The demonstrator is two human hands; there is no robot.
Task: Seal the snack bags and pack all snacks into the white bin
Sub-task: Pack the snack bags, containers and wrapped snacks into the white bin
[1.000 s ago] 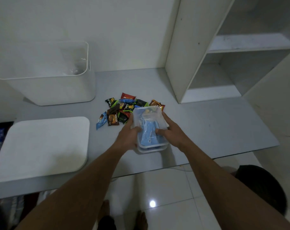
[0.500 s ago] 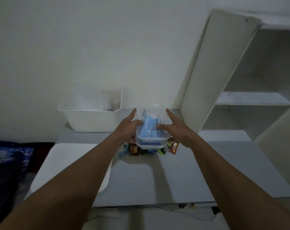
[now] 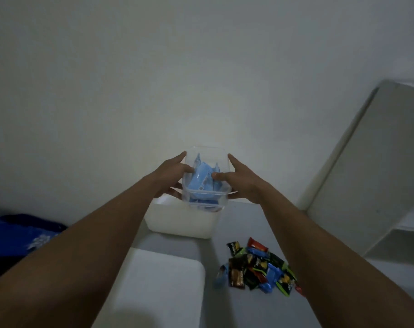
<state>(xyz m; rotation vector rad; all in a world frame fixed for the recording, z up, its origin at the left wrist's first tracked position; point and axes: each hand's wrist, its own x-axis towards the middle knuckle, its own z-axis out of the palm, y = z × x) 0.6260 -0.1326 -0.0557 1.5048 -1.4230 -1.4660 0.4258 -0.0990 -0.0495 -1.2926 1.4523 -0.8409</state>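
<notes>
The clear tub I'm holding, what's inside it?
Light blue snack packets lie in the clear tub. Their count is hidden: they overlap, and the tub's rim blurs the lowest ones.

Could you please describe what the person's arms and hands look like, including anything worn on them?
Both arms are bare as far as the view shows: no sleeve on the left forearm or the right forearm. The left hand and right hand wear no gloves, and no watch, bracelet or ring shows. The light is dim, so fine marks cannot be told.
</notes>
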